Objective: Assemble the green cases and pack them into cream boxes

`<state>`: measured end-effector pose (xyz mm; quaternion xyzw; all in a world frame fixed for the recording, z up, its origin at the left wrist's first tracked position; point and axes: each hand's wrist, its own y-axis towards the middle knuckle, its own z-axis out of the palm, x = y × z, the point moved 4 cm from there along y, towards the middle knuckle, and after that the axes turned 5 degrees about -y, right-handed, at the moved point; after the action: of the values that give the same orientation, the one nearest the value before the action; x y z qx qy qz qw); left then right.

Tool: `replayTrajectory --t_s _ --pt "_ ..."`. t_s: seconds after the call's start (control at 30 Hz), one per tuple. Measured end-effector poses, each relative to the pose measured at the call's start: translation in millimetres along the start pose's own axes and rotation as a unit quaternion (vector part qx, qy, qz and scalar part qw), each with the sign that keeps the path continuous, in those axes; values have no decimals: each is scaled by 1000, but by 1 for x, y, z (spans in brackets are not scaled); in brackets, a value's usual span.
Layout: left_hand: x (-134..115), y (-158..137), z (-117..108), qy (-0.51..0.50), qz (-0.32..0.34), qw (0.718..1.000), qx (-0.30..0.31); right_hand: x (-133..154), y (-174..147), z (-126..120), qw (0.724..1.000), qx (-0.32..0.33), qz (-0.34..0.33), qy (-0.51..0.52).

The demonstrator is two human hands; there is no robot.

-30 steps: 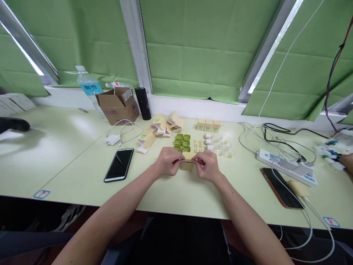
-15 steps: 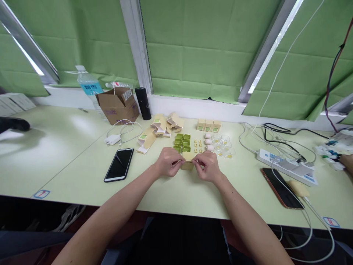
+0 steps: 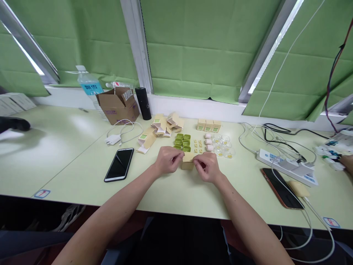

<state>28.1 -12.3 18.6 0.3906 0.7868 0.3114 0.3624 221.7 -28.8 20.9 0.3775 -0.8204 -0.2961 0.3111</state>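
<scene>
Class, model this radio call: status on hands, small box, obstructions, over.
Left hand, right hand flanking small box, at its upper edges. Its top looks closed. Green containers close behind it.

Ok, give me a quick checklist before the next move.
1. Small box between the left hand and right hand: ok.
2. Its top lying down: ok, it looks flat.
3. Front edge fully closed: cannot tell, too small to judge.
4. Hands clear of it: not ok, fingertips are at both upper sides.
5. Row of three boxes upright at the back: ok.
6. Black-screened phone on the left clear of the left hand: ok.
</scene>
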Motion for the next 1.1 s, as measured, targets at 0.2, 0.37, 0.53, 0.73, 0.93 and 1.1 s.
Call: replayTrajectory --t_s 0.2,0.37,0.53,0.73,0.93,1.1 --pt "13 -1 5 108 -121 986 38 7 -2 2 999 -9 -53 2" --pt "9 -2 7 58 -106 991 55 -1 -1 2 997 -30 0 -73" --pt "12 -1 0 13 -132 991 4 -8 1 -6 992 -74 81 -63" --pt "14 0 5 110 -157 981 35 5 2 -2 995 -2 10 104" --pt "12 -1 4 92 -135 987 11 -7 0 1 996 -39 67 -36" --pt "16 -1 0 87 -145 985 -23 -12 -1 -3 991 -75 90 -69"
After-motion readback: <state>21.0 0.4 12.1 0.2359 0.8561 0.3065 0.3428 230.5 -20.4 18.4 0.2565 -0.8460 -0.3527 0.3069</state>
